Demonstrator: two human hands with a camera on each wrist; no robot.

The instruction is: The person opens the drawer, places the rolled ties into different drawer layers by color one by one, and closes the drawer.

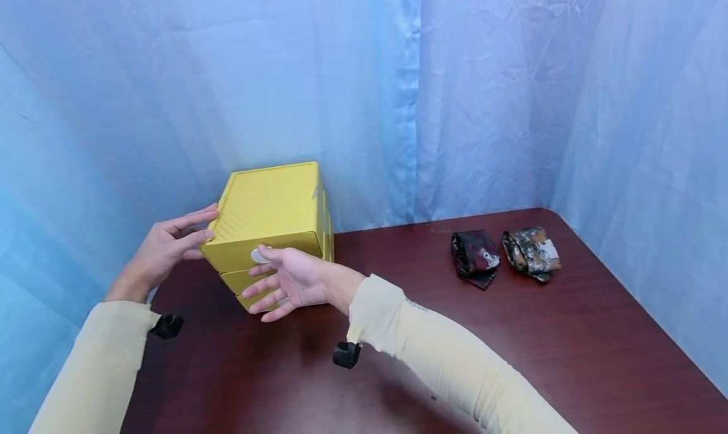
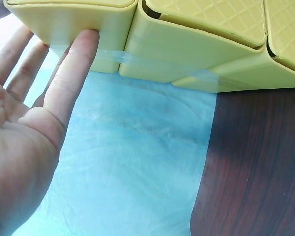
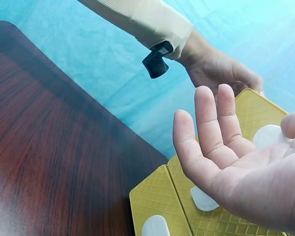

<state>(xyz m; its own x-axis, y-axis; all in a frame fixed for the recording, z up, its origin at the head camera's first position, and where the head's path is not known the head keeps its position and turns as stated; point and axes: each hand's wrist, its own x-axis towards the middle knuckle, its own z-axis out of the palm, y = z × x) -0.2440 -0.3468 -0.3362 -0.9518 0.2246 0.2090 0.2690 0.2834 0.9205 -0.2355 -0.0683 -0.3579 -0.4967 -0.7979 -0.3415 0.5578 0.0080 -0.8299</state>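
Observation:
A yellow stack of drawers (image 1: pixel 267 200) with white knobs stands at the back left of the table. My left hand (image 1: pixel 162 254) rests its fingers against the left side of the top drawer unit; in the left wrist view a fingertip (image 2: pixel 88 39) touches the yellow wall. My right hand (image 1: pixel 292 279) is in front of the drawers with its fingers spread. Its thumb is at the white knob (image 3: pixel 270 136) of the top drawer; whether it presses on it I cannot tell. A lower white knob (image 3: pixel 204 199) shows below the right fingers. The drawers look closed.
A folded dark red patterned cloth (image 1: pixel 476 257) and a folded camouflage-patterned cloth (image 1: pixel 531 252) lie at the back right of the dark wooden table (image 1: pixel 398 333). Blue curtains (image 1: pixel 370 105) hang behind and at both sides. Clear tape (image 2: pixel 201 73) runs across the drawers' side.

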